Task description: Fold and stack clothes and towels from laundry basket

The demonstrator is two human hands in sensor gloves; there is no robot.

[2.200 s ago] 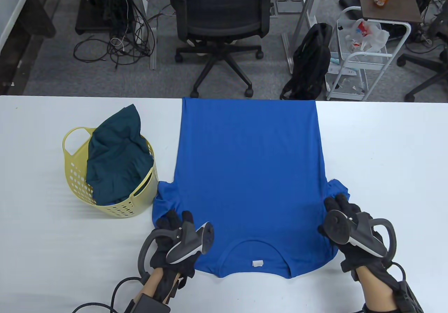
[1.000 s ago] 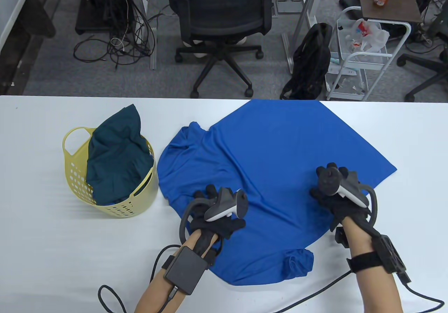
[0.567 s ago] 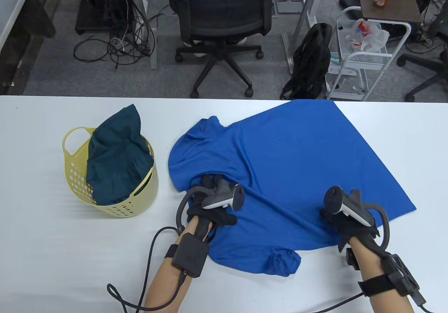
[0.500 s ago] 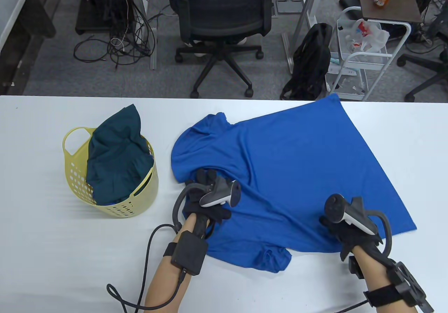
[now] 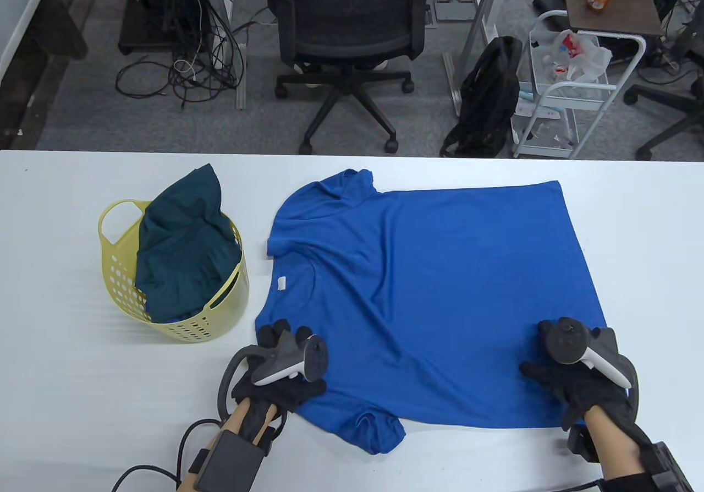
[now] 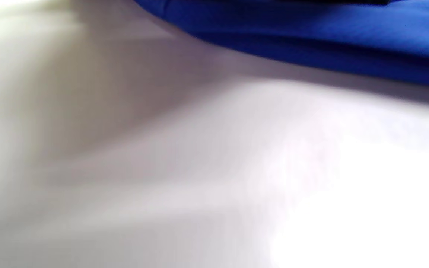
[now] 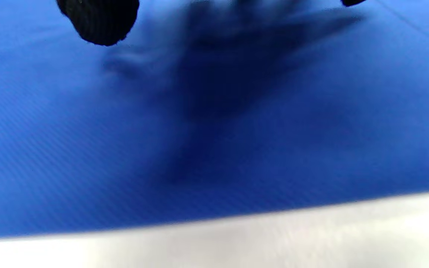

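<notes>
1. The blue T-shirt lies spread on the white surface, collar toward the yellow laundry basket, hem to the right, one sleeve bunched at the near edge.
2. The left hand rests at the near shoulder corner. Whether its fingers pinch the cloth I cannot tell; the tracker hides them.
3. The right hand lies on the near hem corner, fingers spread and pressing flat, gripping nothing.
4. The fabric looks thin, light and limp. I judge it will drape, wrinkle and slide easily on the smooth surface.
5. Best holds, I judge: pinch at seams, shoulders or hem corners, both hands together, so the panel stays taut.
6. A dark green garment fills the basket, awaiting folding.
</notes>
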